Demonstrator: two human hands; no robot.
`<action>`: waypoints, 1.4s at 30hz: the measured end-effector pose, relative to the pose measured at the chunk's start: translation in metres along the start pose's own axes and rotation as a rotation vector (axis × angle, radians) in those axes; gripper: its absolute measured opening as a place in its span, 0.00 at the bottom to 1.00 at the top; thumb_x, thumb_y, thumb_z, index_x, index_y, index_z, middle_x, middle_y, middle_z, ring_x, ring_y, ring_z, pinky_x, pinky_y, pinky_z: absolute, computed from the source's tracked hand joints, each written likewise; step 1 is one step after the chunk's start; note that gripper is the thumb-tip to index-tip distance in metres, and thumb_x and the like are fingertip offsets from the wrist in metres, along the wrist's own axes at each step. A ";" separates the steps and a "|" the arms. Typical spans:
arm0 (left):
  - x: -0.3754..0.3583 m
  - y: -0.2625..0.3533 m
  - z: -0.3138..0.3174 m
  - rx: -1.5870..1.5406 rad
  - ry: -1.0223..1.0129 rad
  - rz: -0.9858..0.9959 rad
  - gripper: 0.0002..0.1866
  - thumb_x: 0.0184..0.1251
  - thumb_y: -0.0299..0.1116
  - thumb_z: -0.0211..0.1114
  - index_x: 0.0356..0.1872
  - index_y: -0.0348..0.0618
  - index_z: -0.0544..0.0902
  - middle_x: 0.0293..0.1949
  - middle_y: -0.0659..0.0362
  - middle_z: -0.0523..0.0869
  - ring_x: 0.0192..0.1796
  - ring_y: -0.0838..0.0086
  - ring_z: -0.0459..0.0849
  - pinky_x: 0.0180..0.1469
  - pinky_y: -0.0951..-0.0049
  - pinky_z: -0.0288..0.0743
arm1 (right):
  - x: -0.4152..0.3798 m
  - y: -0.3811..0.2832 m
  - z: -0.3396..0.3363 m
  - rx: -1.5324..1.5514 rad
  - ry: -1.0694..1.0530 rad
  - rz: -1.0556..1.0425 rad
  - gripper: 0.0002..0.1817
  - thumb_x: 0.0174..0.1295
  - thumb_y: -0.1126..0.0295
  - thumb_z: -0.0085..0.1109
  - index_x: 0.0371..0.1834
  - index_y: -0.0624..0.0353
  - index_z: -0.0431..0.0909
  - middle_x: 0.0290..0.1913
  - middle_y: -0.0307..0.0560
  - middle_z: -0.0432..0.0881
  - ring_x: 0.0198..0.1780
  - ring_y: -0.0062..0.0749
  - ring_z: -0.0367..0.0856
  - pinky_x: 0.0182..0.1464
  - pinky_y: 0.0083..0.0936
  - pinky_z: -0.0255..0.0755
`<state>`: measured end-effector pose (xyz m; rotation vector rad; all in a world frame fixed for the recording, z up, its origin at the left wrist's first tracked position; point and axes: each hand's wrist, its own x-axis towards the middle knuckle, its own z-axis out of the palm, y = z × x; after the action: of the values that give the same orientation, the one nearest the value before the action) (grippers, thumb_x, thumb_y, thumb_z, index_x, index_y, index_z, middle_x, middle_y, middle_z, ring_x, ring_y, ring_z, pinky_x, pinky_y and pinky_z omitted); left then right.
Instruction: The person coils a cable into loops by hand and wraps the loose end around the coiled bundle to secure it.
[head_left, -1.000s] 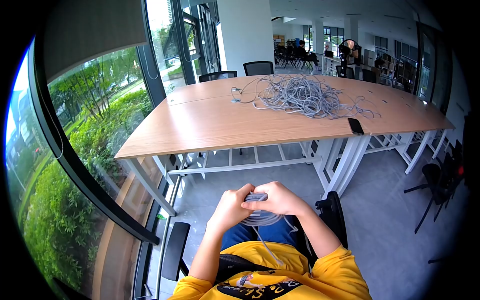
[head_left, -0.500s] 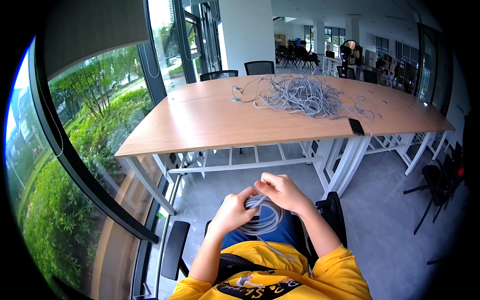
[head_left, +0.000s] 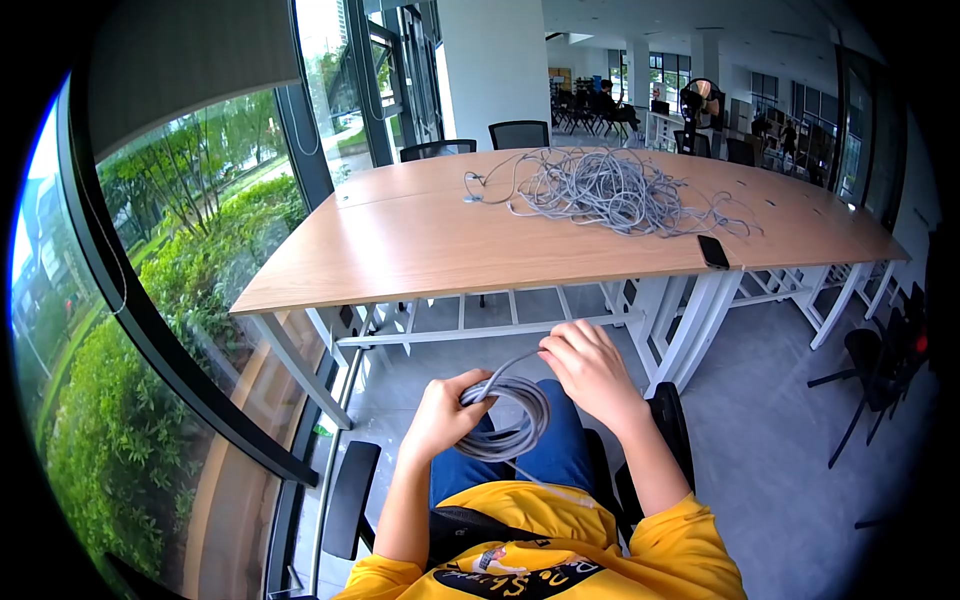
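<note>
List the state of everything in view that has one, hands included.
left hand, closed on one side of the coil
right hand, fingers pinching the strand
coil, looped into a ring, held above the lap
strand, drawn out from coil to right hand
cable pile, loose and tangled on the table
phone, lying near table edge, screen dark
window blind, partly lowered

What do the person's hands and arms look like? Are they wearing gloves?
No gloves: the left hand and right hand are both bare. The forearms are bare too, and the yellow sleeves are short. I see no watch or bracelet.
</note>
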<state>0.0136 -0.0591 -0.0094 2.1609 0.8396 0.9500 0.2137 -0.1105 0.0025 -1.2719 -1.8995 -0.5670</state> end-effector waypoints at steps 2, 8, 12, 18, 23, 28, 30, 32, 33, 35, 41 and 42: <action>-0.001 0.004 -0.003 -0.049 -0.025 0.016 0.10 0.49 0.25 0.61 0.36 0.36 0.78 0.19 0.49 0.77 0.18 0.68 0.70 0.27 0.75 0.69 | 0.000 0.000 0.003 -0.031 -0.051 0.055 0.07 0.54 0.70 0.55 0.30 0.62 0.74 0.31 0.44 0.74 0.35 0.38 0.73 0.38 0.29 0.67; -0.001 0.006 -0.001 -0.085 -0.022 -0.005 0.08 0.49 0.26 0.61 0.32 0.35 0.77 0.17 0.50 0.74 0.17 0.67 0.68 0.26 0.74 0.68 | -0.006 0.002 0.018 0.265 -0.183 0.243 0.10 0.60 0.67 0.51 0.31 0.64 0.70 0.28 0.47 0.74 0.29 0.38 0.75 0.32 0.27 0.69; 0.001 0.007 0.002 -0.054 -0.050 -0.065 0.09 0.48 0.25 0.61 0.33 0.34 0.77 0.19 0.56 0.76 0.23 0.82 0.68 0.29 0.79 0.67 | -0.001 0.002 0.026 0.672 -0.237 0.424 0.11 0.64 0.66 0.45 0.35 0.64 0.71 0.25 0.43 0.75 0.25 0.22 0.73 0.29 0.20 0.68; 0.001 0.008 0.004 -0.136 -0.004 -0.099 0.21 0.47 0.22 0.60 0.47 0.38 0.73 0.22 0.58 0.77 0.26 0.82 0.71 0.32 0.79 0.68 | -0.005 0.004 0.036 1.232 -0.384 0.638 0.13 0.64 0.66 0.44 0.38 0.66 0.73 0.28 0.45 0.79 0.27 0.22 0.76 0.32 0.20 0.71; 0.002 0.004 0.005 -0.202 0.057 0.011 0.30 0.47 0.17 0.57 0.57 0.44 0.68 0.29 0.60 0.79 0.30 0.84 0.70 0.36 0.83 0.66 | -0.008 0.013 0.031 1.643 -0.651 0.749 0.16 0.63 0.67 0.43 0.39 0.72 0.73 0.32 0.55 0.80 0.34 0.34 0.80 0.41 0.25 0.73; 0.003 0.006 -0.001 -0.195 0.032 0.032 0.34 0.47 0.14 0.55 0.61 0.47 0.64 0.35 0.60 0.79 0.32 0.84 0.70 0.39 0.86 0.65 | -0.018 0.020 0.040 1.689 -0.687 0.646 0.13 0.58 0.70 0.45 0.33 0.69 0.76 0.36 0.55 0.79 0.41 0.38 0.77 0.46 0.28 0.70; 0.006 -0.007 0.002 -0.137 -0.007 0.148 0.34 0.48 0.15 0.56 0.61 0.47 0.64 0.34 0.62 0.78 0.32 0.84 0.68 0.39 0.87 0.64 | -0.018 0.021 0.040 1.643 -0.673 0.617 0.12 0.57 0.70 0.45 0.31 0.68 0.77 0.38 0.54 0.79 0.43 0.39 0.76 0.47 0.28 0.69; 0.006 -0.009 0.005 -0.148 0.007 0.176 0.33 0.49 0.15 0.56 0.60 0.46 0.65 0.32 0.62 0.76 0.32 0.84 0.68 0.39 0.86 0.64 | -0.017 0.025 0.039 1.618 -0.716 0.600 0.11 0.56 0.73 0.46 0.31 0.67 0.78 0.40 0.53 0.78 0.44 0.37 0.76 0.47 0.26 0.69; 0.007 -0.007 0.005 -0.159 0.023 0.205 0.31 0.49 0.15 0.56 0.59 0.46 0.67 0.31 0.63 0.75 0.32 0.83 0.68 0.38 0.85 0.64 | -0.017 0.025 0.038 1.617 -0.716 0.599 0.11 0.56 0.73 0.46 0.31 0.67 0.78 0.40 0.53 0.78 0.44 0.37 0.76 0.47 0.26 0.69; 0.003 0.005 0.003 -0.195 0.027 0.133 0.30 0.49 0.15 0.56 0.57 0.45 0.69 0.31 0.62 0.74 0.34 0.82 0.69 0.39 0.84 0.64 | -0.016 0.024 0.034 1.499 -0.781 0.535 0.10 0.54 0.75 0.47 0.31 0.67 0.79 0.41 0.53 0.78 0.44 0.35 0.75 0.47 0.26 0.69; 0.003 0.007 0.002 -0.135 0.011 0.149 0.25 0.49 0.15 0.56 0.52 0.44 0.74 0.36 0.59 0.74 0.38 0.76 0.73 0.43 0.80 0.66 | -0.018 0.030 0.037 1.554 -0.839 0.364 0.12 0.57 0.74 0.45 0.36 0.68 0.78 0.41 0.50 0.79 0.44 0.31 0.76 0.49 0.23 0.68; 0.003 0.006 0.002 -0.118 -0.019 0.185 0.24 0.50 0.15 0.55 0.51 0.43 0.74 0.37 0.59 0.74 0.39 0.75 0.73 0.43 0.79 0.66 | -0.019 0.031 0.038 1.554 -0.839 0.366 0.12 0.57 0.74 0.45 0.36 0.68 0.78 0.41 0.50 0.79 0.44 0.31 0.76 0.49 0.23 0.68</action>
<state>0.0190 -0.0606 -0.0052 2.1687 0.5671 1.0410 0.2323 -0.0819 -0.0374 -0.6509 -1.7523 1.5852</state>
